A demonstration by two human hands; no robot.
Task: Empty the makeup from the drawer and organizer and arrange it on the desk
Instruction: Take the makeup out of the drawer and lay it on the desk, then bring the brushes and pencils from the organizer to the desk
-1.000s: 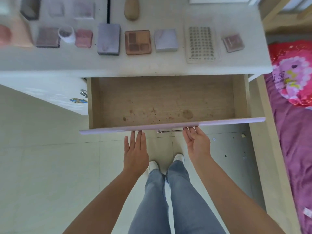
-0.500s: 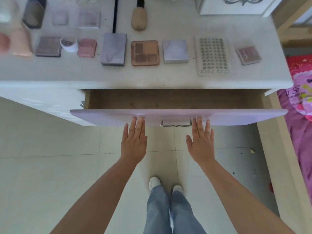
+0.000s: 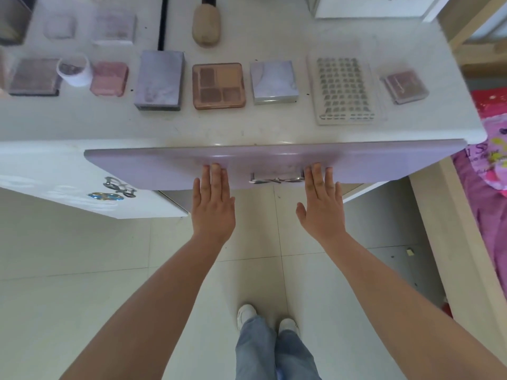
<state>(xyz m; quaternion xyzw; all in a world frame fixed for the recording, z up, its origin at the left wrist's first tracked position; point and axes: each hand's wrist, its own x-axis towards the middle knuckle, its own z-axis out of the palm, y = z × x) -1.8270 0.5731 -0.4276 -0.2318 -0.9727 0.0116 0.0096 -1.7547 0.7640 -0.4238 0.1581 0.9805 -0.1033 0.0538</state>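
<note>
Lilac drawer front (image 3: 274,163) sits flush under the white desk (image 3: 233,127) edge. Left hand (image 3: 213,204) and right hand (image 3: 321,204) press flat against it with straight fingers, gripping nothing, either side of the metal handle (image 3: 277,179). Above, makeup lies in rows: a brown palette (image 3: 218,85), a lavender box (image 3: 159,79), a pink compact (image 3: 109,79).

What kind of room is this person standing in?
Most likely a bedroom with a dressing table. Makeup palettes such as the four-pan eyeshadow palette lie in rows on the white desk, a pink patterned bedspread shows at the right edge, and the floor is pale tile.
</note>
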